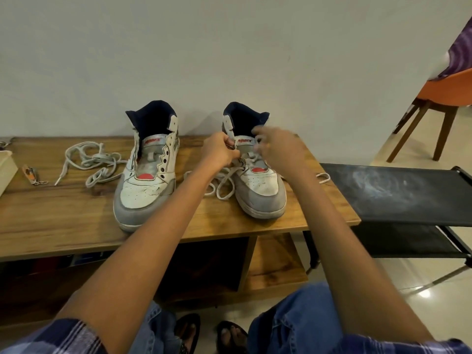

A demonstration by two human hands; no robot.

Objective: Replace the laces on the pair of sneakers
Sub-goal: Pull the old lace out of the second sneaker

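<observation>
Nearest, the two sneakers are stood toes toward the person on the desk (76, 213), so that the eyelets can be reached from above. The right-hand sneaker (258, 185) is being worked on: its lace (224, 182) is threaded through the lower eyelets, with loose loops spilled onto the desk beside the toe. The left hand (219, 152) is closed in a pinching grip at an upper eyelet, apparently on the lace. The right hand (275, 146) is blurred with its fingers curled (whether anything is held cannot be told). The left-hand sneaker (148, 175) is left unlaced, its eyelets bare. Farther left, a removed lace (92, 162) is piled well apart, probably to avoid confusion.
</observation>
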